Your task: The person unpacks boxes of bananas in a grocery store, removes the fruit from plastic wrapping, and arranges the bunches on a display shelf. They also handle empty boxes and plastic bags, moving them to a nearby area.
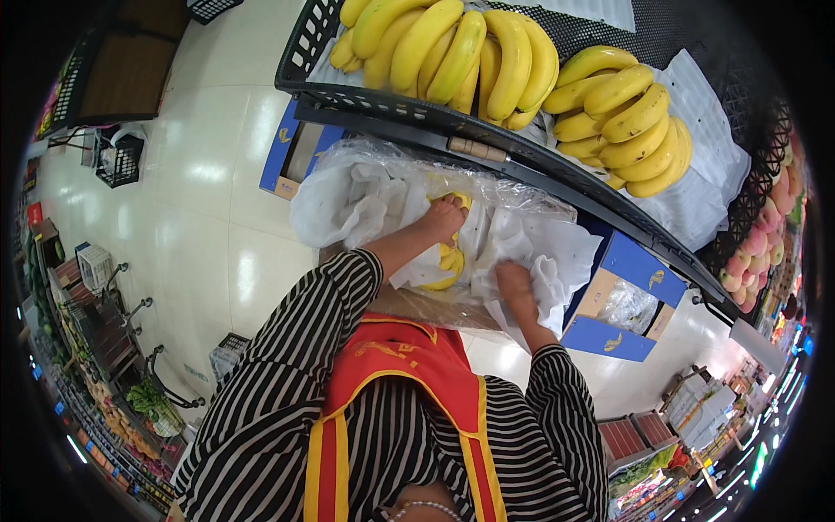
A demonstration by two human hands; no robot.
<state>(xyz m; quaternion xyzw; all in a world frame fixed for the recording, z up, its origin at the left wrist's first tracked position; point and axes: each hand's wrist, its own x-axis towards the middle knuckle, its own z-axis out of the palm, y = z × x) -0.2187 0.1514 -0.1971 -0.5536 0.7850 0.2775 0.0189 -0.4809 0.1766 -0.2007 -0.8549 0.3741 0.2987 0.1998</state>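
My left hand (pixel 447 218) has its fingers curled around a bunch of yellow bananas (pixel 445 271), which is partly hidden in an open cardboard box (pixel 424 307) in front of me. White foam packing sheets (pixel 417 258) lie around the fruit, and clear plastic film (pixel 515 189) lines the box. Just to the right, my right hand (pixel 515 284) is closed on a crumpled white foam sheet (pixel 545 261). Its fingertips are hidden in the folds.
Beyond the box stands a black display crate (pixel 417 107) with banana bunches (pixel 443 52) on foam. A wooden-handled tool (pixel 478 149) lies along its edge. Blue banana cartons (pixel 620 293) sit below, and apples (pixel 760 241) are at the right. Tiled floor (pixel 209 215) extends left.
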